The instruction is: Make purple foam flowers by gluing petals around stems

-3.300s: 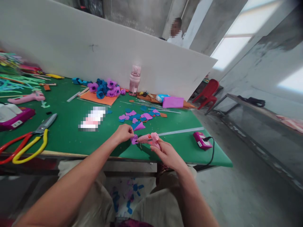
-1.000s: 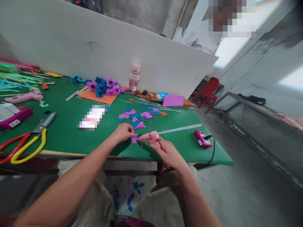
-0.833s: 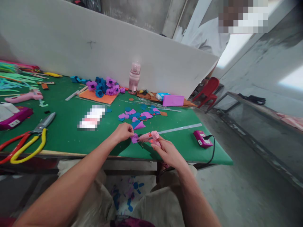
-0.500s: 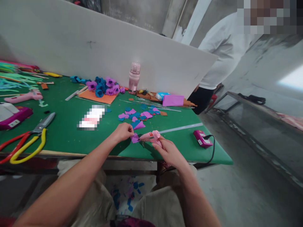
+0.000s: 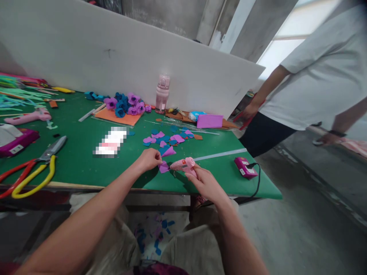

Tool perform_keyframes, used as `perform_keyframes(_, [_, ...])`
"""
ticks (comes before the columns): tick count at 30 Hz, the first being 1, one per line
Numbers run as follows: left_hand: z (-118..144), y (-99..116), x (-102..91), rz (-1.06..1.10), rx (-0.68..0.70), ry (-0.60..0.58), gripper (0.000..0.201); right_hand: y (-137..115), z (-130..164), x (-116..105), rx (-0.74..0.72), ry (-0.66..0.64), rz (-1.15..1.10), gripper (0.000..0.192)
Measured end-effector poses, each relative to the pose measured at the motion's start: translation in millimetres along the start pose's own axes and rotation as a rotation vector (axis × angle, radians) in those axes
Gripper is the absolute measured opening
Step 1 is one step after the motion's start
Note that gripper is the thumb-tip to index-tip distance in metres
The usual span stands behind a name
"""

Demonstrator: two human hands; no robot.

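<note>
My right hand (image 5: 205,181) is wrapped round the handle of a pink glue gun (image 5: 183,165), its nozzle pointing left. A long clear glue stick (image 5: 220,154) sticks out of the back of the gun. My left hand (image 5: 150,158) pinches the edge of a small purple paper piece (image 5: 164,167), close to the nozzle tip. Just beyond my left fingertips lies a rolled purple piece (image 5: 169,151). Behind it, blue and purple cut petals (image 5: 163,138) are scattered on the green table (image 5: 86,164).
Blue and purple paper flowers (image 5: 126,105) rest on an orange sheet. A pink bottle (image 5: 162,93) stands against the white board. Red-and-yellow-handled scissors (image 5: 43,160) lie left. A magenta power box (image 5: 246,168) with a black cord sits right. A co-worker (image 5: 321,76) in white stands beyond.
The co-worker at the right has shifted further right, and an arm and a hand now show. The glue gun has moved very slightly right from the purple paper; my left hand stays put.
</note>
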State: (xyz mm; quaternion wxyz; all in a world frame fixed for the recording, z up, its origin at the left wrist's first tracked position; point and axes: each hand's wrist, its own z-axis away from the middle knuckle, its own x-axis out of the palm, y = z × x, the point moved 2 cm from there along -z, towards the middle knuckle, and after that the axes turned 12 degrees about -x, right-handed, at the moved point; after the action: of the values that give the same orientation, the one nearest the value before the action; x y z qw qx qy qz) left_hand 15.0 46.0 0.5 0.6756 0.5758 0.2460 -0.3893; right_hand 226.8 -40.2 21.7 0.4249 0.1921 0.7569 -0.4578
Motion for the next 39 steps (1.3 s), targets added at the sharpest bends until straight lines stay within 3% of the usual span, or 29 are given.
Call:
perform_keyframes(11, [1,1,-0.5,-0.016,-0.011,-0.008,0.015,2,1,1,0.001,0.006,0.011,0.026])
perform_keyframes(17, [1,1,-0.3,0.010,-0.009,-0.013,0.014,6,2,-5,0.025,0.098,-0.037,0.022])
perform_keyframes(27, [3,3,-1.5,0.013,0.013,0.003,0.017,-6,-1,8,-0.056,0.025,-0.036,0.024])
perform_keyframes(39, [4,5,-2.6,-0.003,0.017,0.002,0.016,-2,0,5,-0.014,0.022,0.010,0.025])
